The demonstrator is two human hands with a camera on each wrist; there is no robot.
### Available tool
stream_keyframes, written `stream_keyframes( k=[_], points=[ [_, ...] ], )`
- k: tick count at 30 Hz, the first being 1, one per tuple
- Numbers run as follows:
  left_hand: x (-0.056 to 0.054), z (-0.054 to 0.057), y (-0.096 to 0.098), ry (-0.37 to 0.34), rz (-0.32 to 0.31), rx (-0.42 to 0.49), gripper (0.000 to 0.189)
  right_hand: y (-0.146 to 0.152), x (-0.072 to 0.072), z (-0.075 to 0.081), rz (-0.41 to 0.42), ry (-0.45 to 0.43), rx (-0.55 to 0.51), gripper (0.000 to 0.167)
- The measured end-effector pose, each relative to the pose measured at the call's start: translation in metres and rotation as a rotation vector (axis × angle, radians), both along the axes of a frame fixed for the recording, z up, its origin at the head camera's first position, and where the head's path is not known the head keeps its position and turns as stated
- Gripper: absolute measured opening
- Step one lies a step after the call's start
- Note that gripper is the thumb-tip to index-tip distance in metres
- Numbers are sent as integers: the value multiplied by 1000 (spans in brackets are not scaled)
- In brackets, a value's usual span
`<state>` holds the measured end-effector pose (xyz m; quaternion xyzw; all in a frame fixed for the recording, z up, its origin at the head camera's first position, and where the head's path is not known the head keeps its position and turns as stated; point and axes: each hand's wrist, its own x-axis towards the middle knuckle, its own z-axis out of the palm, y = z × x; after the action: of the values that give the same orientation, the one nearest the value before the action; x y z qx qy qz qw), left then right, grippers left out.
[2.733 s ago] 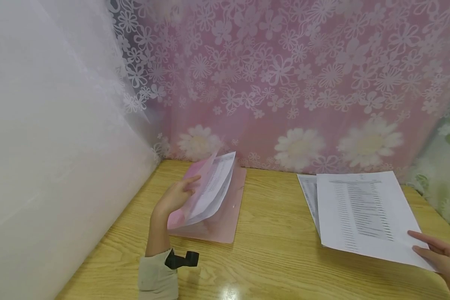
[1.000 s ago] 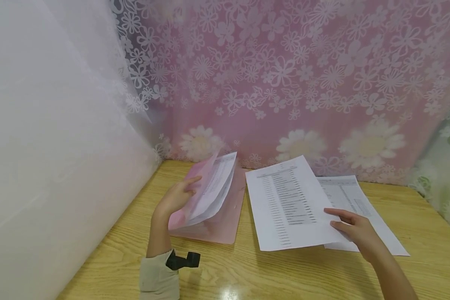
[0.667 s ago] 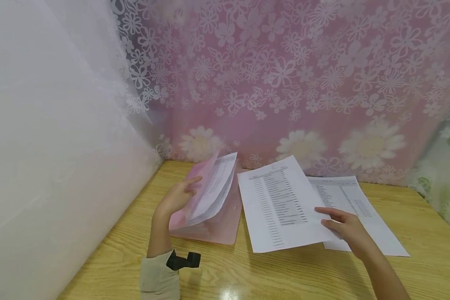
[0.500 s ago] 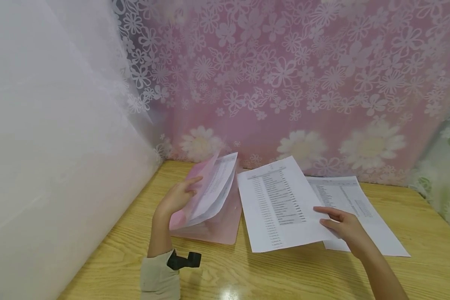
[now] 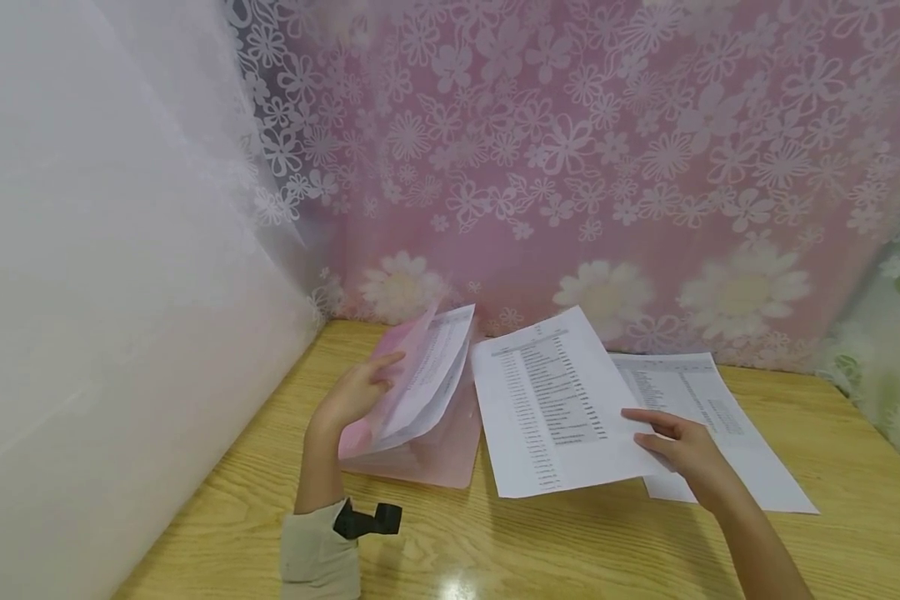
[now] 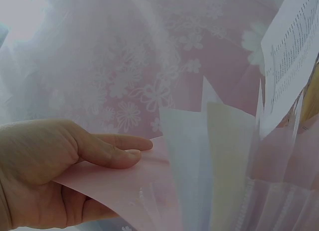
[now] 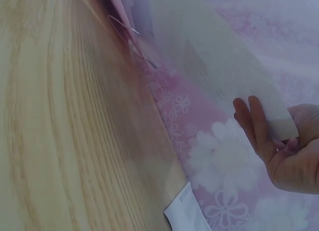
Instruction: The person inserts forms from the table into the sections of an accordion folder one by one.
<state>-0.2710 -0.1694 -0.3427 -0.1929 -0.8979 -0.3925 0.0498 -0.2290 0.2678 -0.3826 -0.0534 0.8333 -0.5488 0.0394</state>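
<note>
My left hand (image 5: 352, 393) grips the pink cover of a folder (image 5: 450, 454) and holds it raised at the left of the table. In the left wrist view, the thumb lies on top of that cover and other fingers are beneath it. Printed pages (image 5: 431, 375) stand partly lifted inside the folder, with clear sleeves around them. My right hand (image 5: 686, 454) pinches a printed sheet (image 5: 555, 408) by its right edge. The sheet is tilted above the table, its left edge overlapping the folder's right side. From below, the right wrist view shows fingers under the sheet's corner.
Another printed sheet (image 5: 742, 458) lies on the wooden table (image 5: 570, 550) to the right, partly covered by the held one. A pink flowered curtain (image 5: 540, 167) hangs behind the table's back edge, and a whitish sheet (image 5: 120, 292) borders the left.
My right hand has carried the printed sheet leftward from the right side to the folder's edge, uncovering more of the sheet beneath. Lately it moves only slightly. The left hand stays on the cover.
</note>
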Motion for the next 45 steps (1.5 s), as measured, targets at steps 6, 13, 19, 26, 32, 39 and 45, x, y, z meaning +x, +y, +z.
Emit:
stream_keyframes(
  k=[6, 13, 19, 26, 32, 39, 45],
  points=[
    [0, -1, -1, -8, -10, 5, 46, -6, -2, 2, -18, -29, -36, 52],
    [0, 0, -2, -4, -3, 4, 46, -8, -5, 5, -24, -16, -6, 53],
    [0, 0, -2, -7, 1, 9, 46, 1, -2, 7, -33, -22, 37, 57],
    [0, 1, -2, -26, 7, 24, 46, 15, 0, 8, -44, -18, 28, 57],
    [0, 1, -2, -23, 6, 25, 46, 10, -2, 7, -26, -12, 10, 57],
    [1, 0, -2, -26, 4, 26, 46, -4, -6, 2, 2, -6, -5, 55],
    [0, 0, -2, -19, 12, 14, 45, -17, -12, 1, 26, -3, -33, 53]
  ],
)
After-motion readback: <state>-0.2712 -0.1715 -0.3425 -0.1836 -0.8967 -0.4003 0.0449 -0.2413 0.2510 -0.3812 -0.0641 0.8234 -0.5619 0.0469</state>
